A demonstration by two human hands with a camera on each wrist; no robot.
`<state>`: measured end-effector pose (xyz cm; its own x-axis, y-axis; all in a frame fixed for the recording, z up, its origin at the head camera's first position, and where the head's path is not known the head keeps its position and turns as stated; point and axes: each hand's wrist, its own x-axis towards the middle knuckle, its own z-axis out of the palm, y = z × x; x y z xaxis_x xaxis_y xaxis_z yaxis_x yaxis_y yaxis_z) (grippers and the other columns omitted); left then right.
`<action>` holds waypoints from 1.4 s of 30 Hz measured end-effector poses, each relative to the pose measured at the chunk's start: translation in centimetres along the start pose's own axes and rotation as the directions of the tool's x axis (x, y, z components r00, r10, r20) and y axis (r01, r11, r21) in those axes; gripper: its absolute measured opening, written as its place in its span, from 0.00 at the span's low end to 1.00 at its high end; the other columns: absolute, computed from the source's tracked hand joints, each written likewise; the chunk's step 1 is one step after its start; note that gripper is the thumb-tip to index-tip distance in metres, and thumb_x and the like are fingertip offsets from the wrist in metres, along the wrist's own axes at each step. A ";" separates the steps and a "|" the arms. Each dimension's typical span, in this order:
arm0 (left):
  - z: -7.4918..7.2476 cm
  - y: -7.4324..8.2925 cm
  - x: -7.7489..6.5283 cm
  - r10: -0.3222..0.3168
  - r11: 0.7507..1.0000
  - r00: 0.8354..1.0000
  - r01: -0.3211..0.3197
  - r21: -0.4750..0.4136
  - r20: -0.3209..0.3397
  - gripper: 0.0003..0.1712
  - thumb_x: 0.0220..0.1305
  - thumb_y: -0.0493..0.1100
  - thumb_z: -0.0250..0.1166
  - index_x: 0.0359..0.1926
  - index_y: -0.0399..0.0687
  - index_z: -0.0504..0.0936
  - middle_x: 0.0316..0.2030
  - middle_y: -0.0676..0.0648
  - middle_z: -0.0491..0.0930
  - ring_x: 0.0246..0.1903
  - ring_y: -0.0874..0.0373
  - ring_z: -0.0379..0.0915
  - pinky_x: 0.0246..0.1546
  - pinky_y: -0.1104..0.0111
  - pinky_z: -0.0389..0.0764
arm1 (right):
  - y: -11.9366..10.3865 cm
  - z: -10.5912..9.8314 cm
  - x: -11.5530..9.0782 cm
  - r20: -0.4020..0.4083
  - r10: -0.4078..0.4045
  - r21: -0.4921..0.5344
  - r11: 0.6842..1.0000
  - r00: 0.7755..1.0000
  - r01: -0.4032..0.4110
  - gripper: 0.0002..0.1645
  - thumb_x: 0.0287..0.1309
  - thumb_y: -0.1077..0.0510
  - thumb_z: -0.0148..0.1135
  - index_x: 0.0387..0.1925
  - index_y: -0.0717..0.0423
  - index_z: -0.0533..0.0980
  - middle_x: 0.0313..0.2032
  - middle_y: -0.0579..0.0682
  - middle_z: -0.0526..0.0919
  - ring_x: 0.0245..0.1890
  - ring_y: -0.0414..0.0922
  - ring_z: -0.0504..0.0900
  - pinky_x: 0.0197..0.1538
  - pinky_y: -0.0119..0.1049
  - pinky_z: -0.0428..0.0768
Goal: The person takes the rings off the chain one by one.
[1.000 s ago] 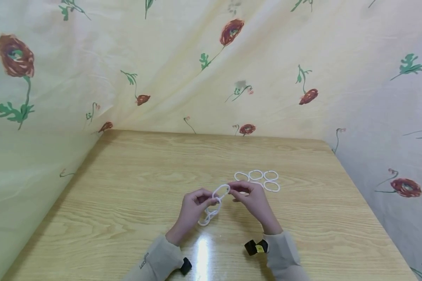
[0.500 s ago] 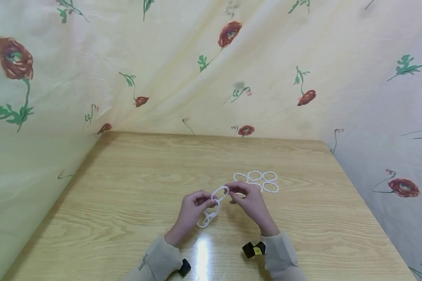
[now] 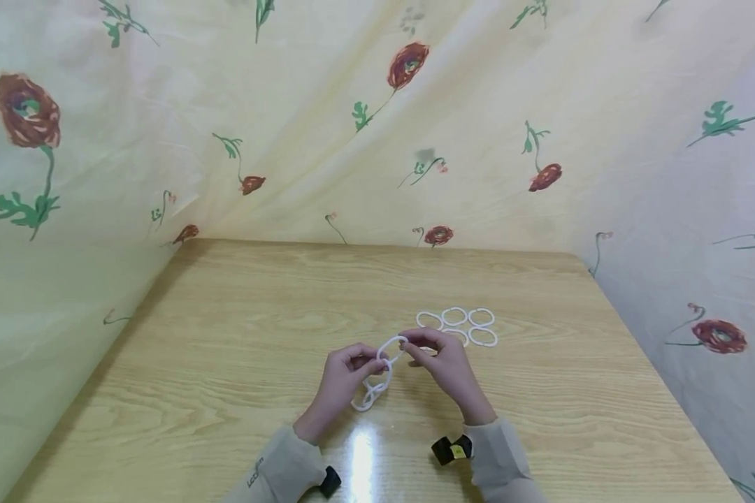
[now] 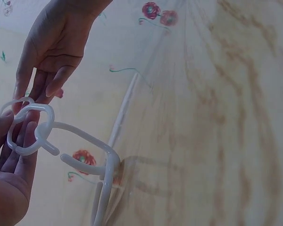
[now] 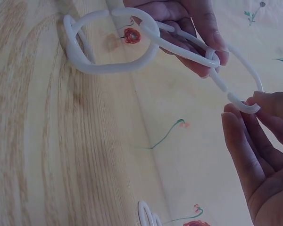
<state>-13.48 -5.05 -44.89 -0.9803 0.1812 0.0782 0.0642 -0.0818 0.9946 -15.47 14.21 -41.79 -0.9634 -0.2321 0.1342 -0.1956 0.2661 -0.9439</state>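
Note:
A short chain of white plastic C-shaped links (image 3: pixel 389 377) hangs from my left hand (image 3: pixel 346 370), its lower end close over the table. Thumb and fingers of that hand pinch the chain near its top. My right hand (image 3: pixel 443 360) pinches the far end of the uppermost link (image 5: pixel 245 107), which spans between both hands. In the right wrist view a narrow gap shows in this link beside the right fingertips. The link below it (image 5: pixel 184 49) passes through it at the left thumb. A lower link (image 4: pixel 82 134) dangles, with its own gap visible in the left wrist view.
Several loose white links (image 3: pixel 482 337) lie grouped on the wooden table (image 3: pixel 277 293), behind the right hand, which partly hides them. Flower-printed cloth (image 3: pixel 302 126) encloses the table at the back and sides. A light reflection shines on the tabletop near the front.
The right fingers have shifted slightly along the uppermost link's end, covering more of it. The left hand keeps its pinch on the chain. The whole head view has tilted up slightly.

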 end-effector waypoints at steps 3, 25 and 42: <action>0.0 -0.1 0.0 0.004 1.000 1.000 -0.004 0.011 0.000 0.10 0.61 0.31 0.64 0.40 0.25 0.80 0.40 0.29 0.82 0.34 0.66 0.83 0.43 0.73 0.86 | 0.1 0.1 0.0 -0.015 -0.015 0.000 1.000 1.000 0.015 0.12 0.59 0.63 0.65 0.43 0.65 0.81 0.41 0.64 0.84 0.37 0.30 0.82 0.36 0.32 0.88; -0.3 -0.3 -0.1 -0.020 0.999 1.000 0.019 0.026 0.008 0.10 0.61 0.31 0.64 0.41 0.26 0.80 0.42 0.29 0.83 0.33 0.68 0.82 0.43 0.74 0.86 | 1.0 0.2 0.1 -0.046 0.021 -0.025 0.999 0.999 -0.022 0.11 0.57 0.63 0.67 0.42 0.64 0.82 0.40 0.62 0.84 0.35 0.32 0.81 0.36 0.30 0.87; 0.0 -0.1 0.0 -0.051 0.998 0.998 0.053 -0.042 0.041 0.13 0.63 0.31 0.63 0.44 0.20 0.76 0.43 0.25 0.81 0.32 0.68 0.82 0.41 0.71 0.87 | 0.9 0.0 -0.1 -0.056 0.069 -0.013 0.997 0.996 -0.070 0.11 0.57 0.63 0.67 0.42 0.64 0.82 0.39 0.62 0.85 0.33 0.34 0.82 0.34 0.31 0.87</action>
<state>-13.46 -5.01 -44.99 -0.9739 0.2251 0.0301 0.0045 -0.1133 0.9936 -15.51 14.47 -42.72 -0.9833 -0.1606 0.0856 -0.1305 0.2942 -0.9468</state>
